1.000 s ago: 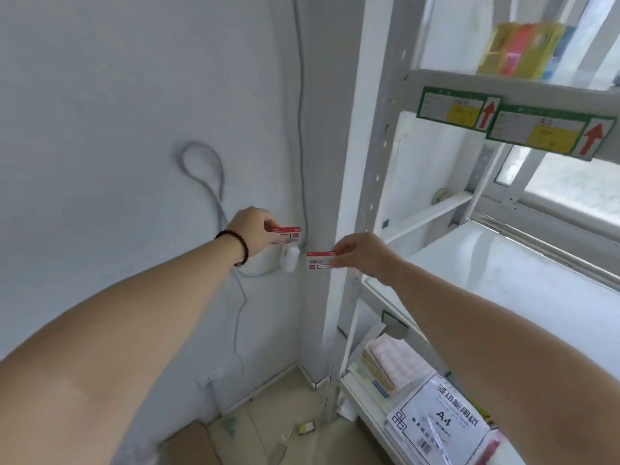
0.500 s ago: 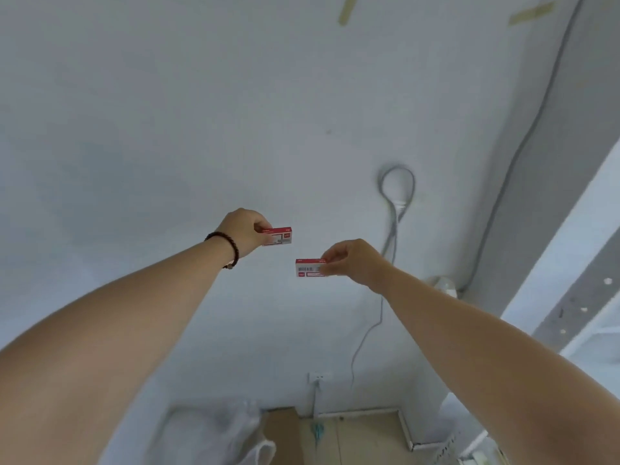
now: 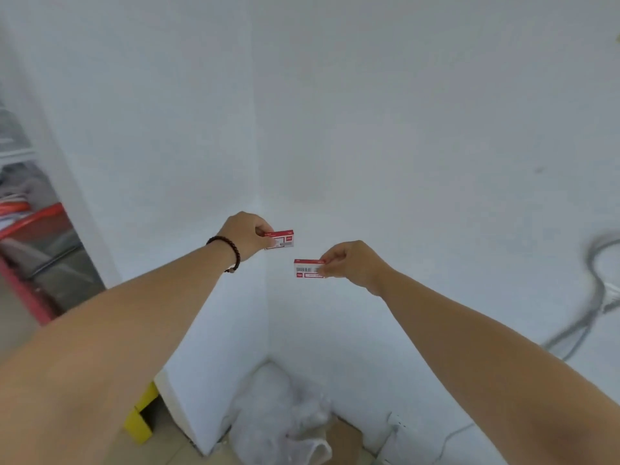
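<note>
- White wall (image 3: 402, 129) ahead, meeting a second wall at a corner; both arms stretched out toward that corner.
- Crumpled plastic bag (image 3: 285, 414) on the floor at the foot of the corner, well below the hands; grey cable (image 3: 600, 270) looped on the wall far to the right; red-framed rack (image 3: 37, 223) at the left edge, blurred.
- Left hand (image 3: 246, 233) closed in a pinch, thumb and fingers curled on the near end of the left box (image 3: 282, 239), up in the air before the corner, touching nothing else.
- Right hand (image 3: 352, 263) pinched the same way on the right box (image 3: 307, 269), barcode face toward the camera, a little lower than the other box and just beside it, the two apart.
- Bead bracelet (image 3: 228, 251) on the left wrist.
- Step in hand, by the look of it: carrying two small red-and-white boxes, one per hand, with no place to set them in sight.
- Next move likely calls for a shelf or bin within reach, a firm pinch on each box, then setting down one at a time without knocking the two together.
</note>
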